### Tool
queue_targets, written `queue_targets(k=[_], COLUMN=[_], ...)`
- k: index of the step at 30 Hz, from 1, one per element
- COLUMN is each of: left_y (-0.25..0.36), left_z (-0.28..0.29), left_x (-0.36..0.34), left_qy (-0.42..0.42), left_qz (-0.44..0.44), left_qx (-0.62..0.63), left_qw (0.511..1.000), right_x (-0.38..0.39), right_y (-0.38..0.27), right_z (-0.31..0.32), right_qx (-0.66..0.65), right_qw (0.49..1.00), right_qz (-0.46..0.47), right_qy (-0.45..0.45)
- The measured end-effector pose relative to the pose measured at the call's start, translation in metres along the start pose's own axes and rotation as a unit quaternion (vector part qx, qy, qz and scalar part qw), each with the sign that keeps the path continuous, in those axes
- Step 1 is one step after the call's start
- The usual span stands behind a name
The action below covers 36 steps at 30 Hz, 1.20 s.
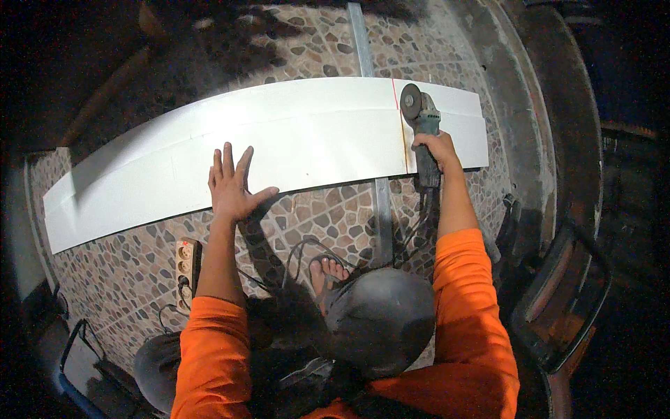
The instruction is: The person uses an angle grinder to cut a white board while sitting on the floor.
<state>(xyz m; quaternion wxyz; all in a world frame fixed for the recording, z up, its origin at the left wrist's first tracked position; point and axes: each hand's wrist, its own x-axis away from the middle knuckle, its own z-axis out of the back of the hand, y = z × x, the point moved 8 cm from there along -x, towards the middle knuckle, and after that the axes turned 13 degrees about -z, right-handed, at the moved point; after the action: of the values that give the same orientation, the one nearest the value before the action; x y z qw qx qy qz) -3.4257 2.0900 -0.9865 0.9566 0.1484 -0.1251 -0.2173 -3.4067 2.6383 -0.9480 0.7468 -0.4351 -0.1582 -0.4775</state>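
Note:
A long white panel (300,140) lies across the floor in front of me, with a lengthwise step along its surface. Near its right end a line runs across it, red at the far edge and brown, scorched-looking, toward the near edge. My right hand (438,149) is wrapped round the body of an angle grinder (427,124), whose round disc (411,101) stands just right of that line. Whether the disc touches the panel or spins, I cannot tell. My left hand (234,185) rests flat on the panel's near edge, fingers spread.
Under the panel passes a grey metal bar (382,216). A power strip (184,269) with a plug in it lies left of my left forearm. Black cables (296,255) loop near my foot (326,274). A dark-framed object (565,300) stands at the right.

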Motion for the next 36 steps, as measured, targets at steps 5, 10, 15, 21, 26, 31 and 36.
queue_targets(k=[5, 10, 15, 21, 26, 31, 36], left_y=[-0.003, 0.000, -0.002, -0.001, -0.002, 0.000, -0.001], left_z=[-0.002, -0.002, -0.002, -0.003, 0.000, 0.000, 0.000], left_x=[0.002, 0.000, 0.002, 0.001, 0.002, 0.001, 0.002], left_qy=[0.002, 0.004, 0.012, 0.006, 0.010, 0.010, 0.014], left_qz=[0.001, 0.000, -0.003, 0.000, -0.001, -0.001, -0.001], left_qx=[-0.004, 0.004, 0.007, 0.005, 0.005, 0.010, 0.012], left_qw=[1.000, 1.000, 1.000, 1.000, 1.000, 1.000, 1.000], right_x=[-0.001, -0.009, -0.008, -0.010, -0.008, -0.013, -0.016], right_y=[0.000, 0.005, 0.002, 0.005, 0.002, 0.002, 0.003], right_z=[-0.002, 0.002, -0.002, 0.001, -0.002, -0.002, 0.001], right_qx=[0.012, 0.020, 0.019, 0.026, 0.035, 0.034, 0.061], right_qw=[1.000, 1.000, 1.000, 0.999, 0.999, 0.999, 0.998], right_qz=[-0.010, -0.010, -0.004, -0.017, -0.010, 0.001, -0.015], right_qy=[-0.003, -0.001, -0.004, 0.012, 0.009, 0.007, 0.026])
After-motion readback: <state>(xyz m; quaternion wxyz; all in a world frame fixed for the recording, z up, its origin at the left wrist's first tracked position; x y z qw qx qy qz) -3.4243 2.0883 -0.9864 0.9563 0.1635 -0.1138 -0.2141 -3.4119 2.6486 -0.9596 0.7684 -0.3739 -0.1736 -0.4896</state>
